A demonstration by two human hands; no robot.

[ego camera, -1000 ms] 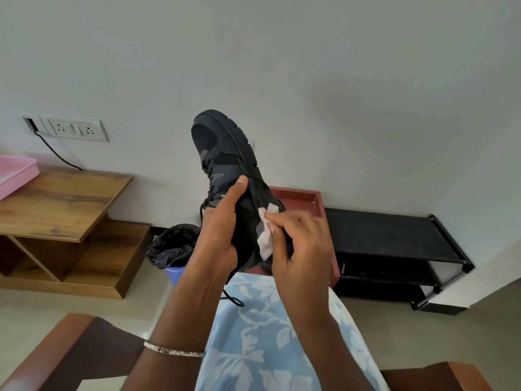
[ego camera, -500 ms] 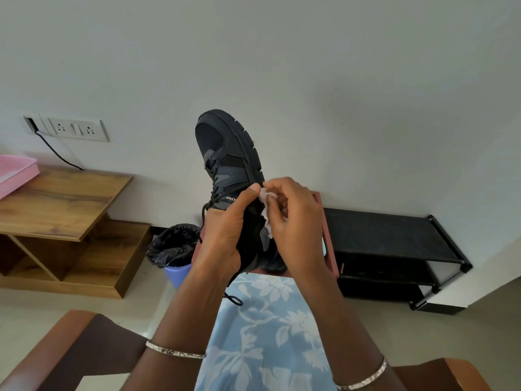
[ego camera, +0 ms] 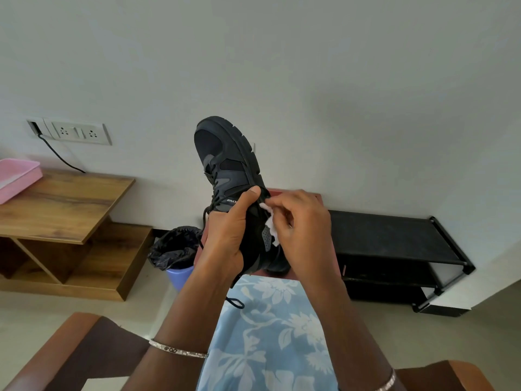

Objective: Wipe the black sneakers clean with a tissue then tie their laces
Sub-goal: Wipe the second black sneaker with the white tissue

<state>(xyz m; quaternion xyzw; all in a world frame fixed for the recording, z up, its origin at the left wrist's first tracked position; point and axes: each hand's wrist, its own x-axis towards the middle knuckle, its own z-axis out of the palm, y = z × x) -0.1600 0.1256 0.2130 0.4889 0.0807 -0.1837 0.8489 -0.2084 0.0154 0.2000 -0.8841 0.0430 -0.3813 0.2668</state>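
Looked like a home, a lived-in room corner. Low black shoe rack (ego camera: 389, 235) stood against a plain wall, with a small lined bin (ego camera: 174, 249) nearby. Wooden side table (ego camera: 70, 204) held a pink tray (ego camera: 19, 176). Wall socket panel (ego camera: 76, 133) had a cable plugged in. Brown armchair arm (ego camera: 84, 342) was up front.

1. The right hand (ego camera: 300, 221) sits higher along the sneaker (ego camera: 225, 153) than a second ago, up from the heel towards mid-sole at frame centre.
2. The tissue (ego camera: 270, 224) it pinches now lies just beside the left thumb.
3. The left hand (ego camera: 225, 238) has its thumb further right, at the sole edge.
4. A bangle (ego camera: 386, 382) now shows at the lower right.
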